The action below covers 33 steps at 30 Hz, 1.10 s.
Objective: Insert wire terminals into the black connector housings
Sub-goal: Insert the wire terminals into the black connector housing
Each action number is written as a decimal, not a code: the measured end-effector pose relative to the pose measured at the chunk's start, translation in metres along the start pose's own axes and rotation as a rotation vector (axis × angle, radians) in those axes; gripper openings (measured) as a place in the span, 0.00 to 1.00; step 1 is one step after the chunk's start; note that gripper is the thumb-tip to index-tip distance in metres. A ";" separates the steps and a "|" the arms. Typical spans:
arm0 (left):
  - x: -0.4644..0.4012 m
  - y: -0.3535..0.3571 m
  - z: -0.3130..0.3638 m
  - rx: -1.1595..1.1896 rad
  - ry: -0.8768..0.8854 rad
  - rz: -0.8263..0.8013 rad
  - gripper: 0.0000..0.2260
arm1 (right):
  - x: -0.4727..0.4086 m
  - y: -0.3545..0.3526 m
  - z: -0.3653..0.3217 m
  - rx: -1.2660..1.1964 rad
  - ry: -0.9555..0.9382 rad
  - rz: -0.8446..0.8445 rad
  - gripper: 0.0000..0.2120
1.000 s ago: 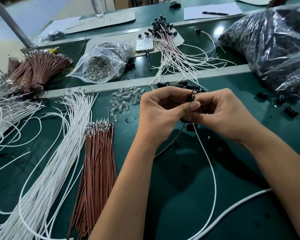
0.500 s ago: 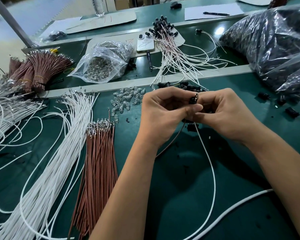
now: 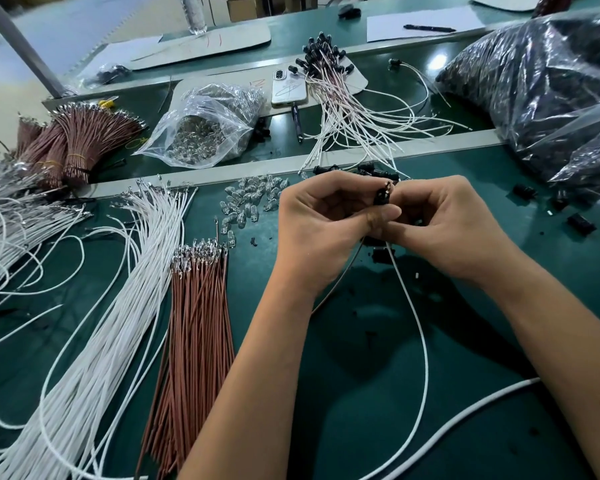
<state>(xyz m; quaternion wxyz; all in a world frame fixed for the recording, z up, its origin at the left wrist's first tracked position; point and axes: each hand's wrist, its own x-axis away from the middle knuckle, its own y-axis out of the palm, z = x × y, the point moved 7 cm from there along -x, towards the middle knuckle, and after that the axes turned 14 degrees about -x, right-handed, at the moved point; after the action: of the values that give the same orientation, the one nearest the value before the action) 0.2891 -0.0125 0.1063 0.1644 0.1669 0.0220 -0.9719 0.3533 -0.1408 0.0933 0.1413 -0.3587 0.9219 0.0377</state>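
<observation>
We look down on a dark green tabletop (image 3: 361, 393) crossed by two pale grey rails (image 3: 430, 147) running left to right, which split it into bands. Beyond the far band we see a pale floor (image 3: 66, 32), blue-grey toward the left and beige nearer the bench. A grey metal post (image 3: 21, 50) slants up from the left edge of the bench. At the very top stands a brown cardboard box (image 3: 243, 8). A bright glare (image 3: 437, 62) from overhead light lies on the green surface at upper right.
</observation>
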 end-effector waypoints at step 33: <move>-0.004 -0.008 -0.004 0.031 -0.020 0.003 0.12 | 0.000 -0.004 -0.007 -0.004 -0.112 0.077 0.09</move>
<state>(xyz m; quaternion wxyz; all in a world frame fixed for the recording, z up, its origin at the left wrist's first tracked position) 0.2916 -0.0032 0.1042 0.1636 0.1595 0.0050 -0.9735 0.3540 -0.1454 0.1005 0.1905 -0.3207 0.9256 0.0650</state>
